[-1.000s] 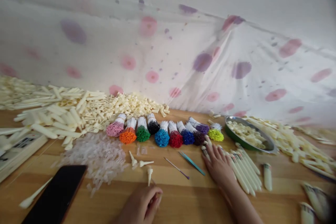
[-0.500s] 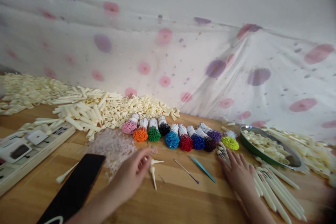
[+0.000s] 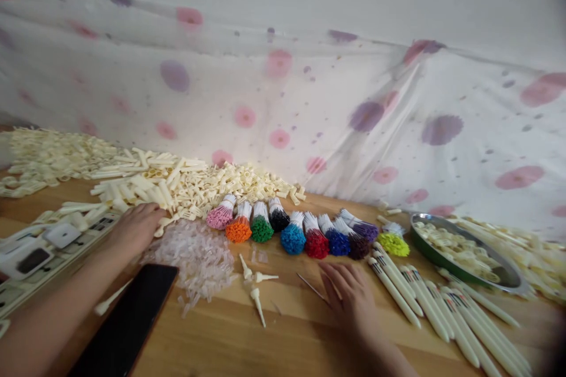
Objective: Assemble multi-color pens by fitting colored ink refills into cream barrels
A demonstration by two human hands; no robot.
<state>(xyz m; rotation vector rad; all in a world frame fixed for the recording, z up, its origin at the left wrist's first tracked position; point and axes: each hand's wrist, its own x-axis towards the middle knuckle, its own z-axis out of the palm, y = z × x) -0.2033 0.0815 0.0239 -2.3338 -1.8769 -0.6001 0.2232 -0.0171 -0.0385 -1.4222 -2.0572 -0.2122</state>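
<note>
My left hand (image 3: 135, 227) reaches far left, fingers bent down onto a heap of cream plastic barrels (image 3: 145, 188); whether they grip one is hidden. My right hand (image 3: 349, 294) lies flat on the wooden table (image 3: 287, 330), fingers stretched, just left of a row of assembled white pens (image 3: 420, 300). A thin purple-tipped refill (image 3: 309, 285) pokes out beside its thumb. Behind the right hand stand bundles of refills, among them pink (image 3: 219, 216), blue (image 3: 292, 237), red (image 3: 316, 242) and yellow-green (image 3: 392, 242).
A black phone (image 3: 128, 324) lies at front left beside a pile of clear caps (image 3: 194, 250). Three cream pen tips (image 3: 255, 283) lie mid-table. A white power strip (image 3: 39, 244) sits far left, a green bowl (image 3: 442, 262) of cream parts at right. Spotted cloth (image 3: 309, 100) hangs behind.
My left hand has swung from the middle of the table out to the cream barrels at the left. My right hand has slid left off the pens, towards the loose refills.
</note>
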